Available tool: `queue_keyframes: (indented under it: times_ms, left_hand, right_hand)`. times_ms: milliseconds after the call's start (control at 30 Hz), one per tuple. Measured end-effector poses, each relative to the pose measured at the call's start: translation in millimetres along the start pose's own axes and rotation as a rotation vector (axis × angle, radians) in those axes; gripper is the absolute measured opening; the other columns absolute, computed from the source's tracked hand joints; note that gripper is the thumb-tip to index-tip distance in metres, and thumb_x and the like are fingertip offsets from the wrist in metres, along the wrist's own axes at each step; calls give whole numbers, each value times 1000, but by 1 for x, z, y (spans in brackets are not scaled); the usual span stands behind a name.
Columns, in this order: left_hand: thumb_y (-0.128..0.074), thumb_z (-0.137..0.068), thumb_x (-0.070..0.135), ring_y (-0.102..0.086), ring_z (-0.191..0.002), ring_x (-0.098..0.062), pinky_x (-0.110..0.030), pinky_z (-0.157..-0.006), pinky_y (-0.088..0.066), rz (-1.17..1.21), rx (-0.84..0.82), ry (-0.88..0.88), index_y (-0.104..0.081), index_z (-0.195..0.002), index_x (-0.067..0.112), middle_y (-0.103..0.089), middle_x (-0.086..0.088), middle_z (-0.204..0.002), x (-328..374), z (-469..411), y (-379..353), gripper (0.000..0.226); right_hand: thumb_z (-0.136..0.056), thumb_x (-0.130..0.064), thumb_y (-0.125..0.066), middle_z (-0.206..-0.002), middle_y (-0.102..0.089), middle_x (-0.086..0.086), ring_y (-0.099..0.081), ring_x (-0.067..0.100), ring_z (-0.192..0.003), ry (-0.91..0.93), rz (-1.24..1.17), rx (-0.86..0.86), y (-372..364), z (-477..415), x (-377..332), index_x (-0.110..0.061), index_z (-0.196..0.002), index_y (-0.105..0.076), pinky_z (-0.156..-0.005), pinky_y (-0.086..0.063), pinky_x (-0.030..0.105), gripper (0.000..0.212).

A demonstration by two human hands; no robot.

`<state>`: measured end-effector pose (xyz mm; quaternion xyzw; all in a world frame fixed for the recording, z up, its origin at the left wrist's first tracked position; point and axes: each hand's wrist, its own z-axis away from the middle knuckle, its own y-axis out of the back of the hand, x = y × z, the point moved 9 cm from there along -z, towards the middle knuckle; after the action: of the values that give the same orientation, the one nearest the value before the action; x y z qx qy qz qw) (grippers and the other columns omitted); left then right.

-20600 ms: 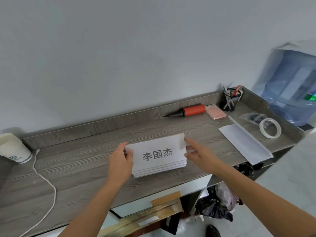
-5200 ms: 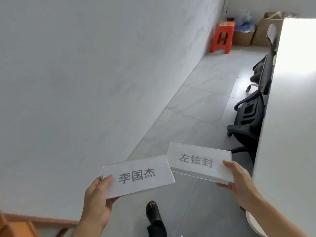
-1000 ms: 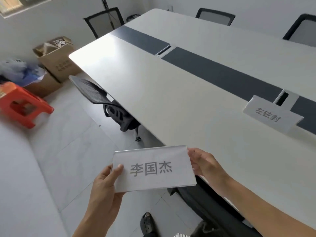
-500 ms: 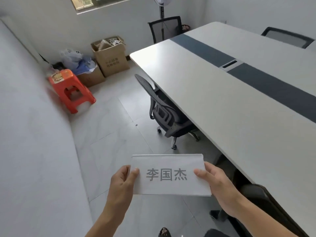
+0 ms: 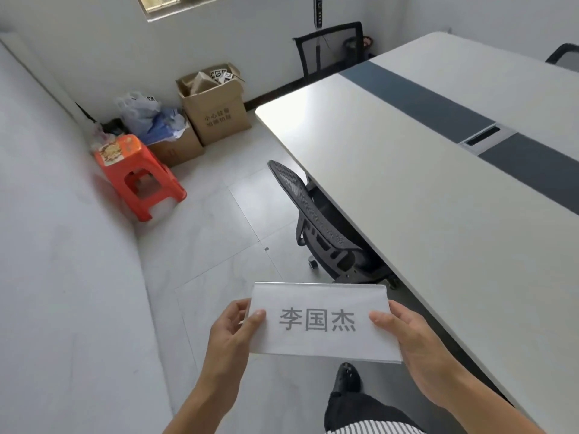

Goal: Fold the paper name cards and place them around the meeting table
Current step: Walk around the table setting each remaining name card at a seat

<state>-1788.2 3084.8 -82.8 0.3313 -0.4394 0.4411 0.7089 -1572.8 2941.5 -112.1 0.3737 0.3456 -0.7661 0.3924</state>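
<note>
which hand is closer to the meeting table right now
Right. The right hand pinches the name card at its right end, close beside the meeting table; the left hand pinches the card's left end, out over the floor, farther from the table.

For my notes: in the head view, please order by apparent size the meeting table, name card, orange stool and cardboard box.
1. meeting table.
2. name card, though nearness enlarges it.
3. orange stool and cardboard box look alike; unranked.
</note>
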Motion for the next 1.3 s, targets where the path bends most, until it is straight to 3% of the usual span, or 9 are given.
queue_keyframes:
  times_ms: [133, 433, 600, 700, 867, 967, 1067, 1200, 1300]
  left_hand:
    - [-71, -72, 19, -68, -88, -25, -41, -84, -47, 91, -46, -18, -73, -98, 15, -75, -12, -101, 54, -63, -5, 26]
    - [-72, -72, 10, -67, -79, -19, -32, -74, -48, 160, -133, -43, -78, -87, 17, -76, -5, -87, 125, -205, -33, 18]
    - [-71, -73, 14, -67, -80, -18, -32, -72, -47, 106, -333, -51, -77, -93, 15, -76, -7, -91, 163, -312, -51, 20]
    - [-71, -73, 19, -68, -79, -17, -27, -68, -49, 40, -475, -72, -75, -97, 14, -76, -8, -92, 190, -374, -67, 24]
    - [-71, -70, 33, -69, -78, -19, -26, -61, -52, -75, -712, -67, -73, -99, 14, -75, -9, -90, 225, -445, -112, 35]
    - [-66, -76, 21, -70, -73, -20, -24, -58, -53, -86, -847, -6, -68, -104, 6, -74, -10, -85, 223, -468, -151, 32]
    - [-66, -78, 21, -70, -75, -22, -27, -59, -54, -132, -974, 32, -65, -103, 6, -73, -11, -86, 215, -478, -194, 30]
    - [-69, -76, 30, -69, -86, -21, -26, -65, -52, -269, -1010, -51, -62, -95, 15, -70, -6, -98, 209, -504, -247, 25]
    - [-67, -84, 32, -65, -99, -21, -24, -74, -48, -475, -894, -167, -60, -106, 15, -67, -4, -105, 196, -544, -282, 28]
  right_hand:
    - [-63, -44, -73, -112, -73, 13, -66, 38, -106, 8, -28, -1, -5, -58, -49, -15, -115, -64, -100, -44, 60, 60]
    - [-68, -38, -74, -115, -72, 12, -68, 33, -106, 52, 51, -76, 6, -173, -138, -19, -118, -66, -93, -52, 50, 54]
    - [-58, -43, -77, -101, -76, 6, -73, 22, -93, 103, 168, 119, 24, -250, -190, -15, -115, -63, -73, -57, 25, 65]
    - [-62, -46, -79, -105, -75, 4, -72, 21, -95, 77, 298, 134, 14, -295, -217, -20, -109, -67, -86, -56, 33, 55]
    - [-71, -41, -82, -99, -76, -5, -73, 12, -90, -50, 537, 148, 3, -341, -250, -25, -99, -67, -84, -58, 36, 36]
    - [-74, -31, -81, -100, -76, -2, -73, 14, -90, -120, 481, 181, 16, -351, -252, -19, -101, -67, -82, -59, 31, 33]
    - [-75, -23, -81, -103, -76, 5, -74, 21, -92, -182, 397, 224, 37, -356, -244, -13, -103, -67, -84, -59, 38, 33]
    - [-72, -24, -83, -99, -77, 3, -74, 20, -89, -209, 385, 359, 80, -359, -236, -15, -99, -69, -85, -58, 43, 31]
    - [-70, -31, -83, -95, -75, -3, -73, 15, -85, -197, 479, 511, 129, -361, -246, -23, -96, -69, -81, -59, 43, 31]
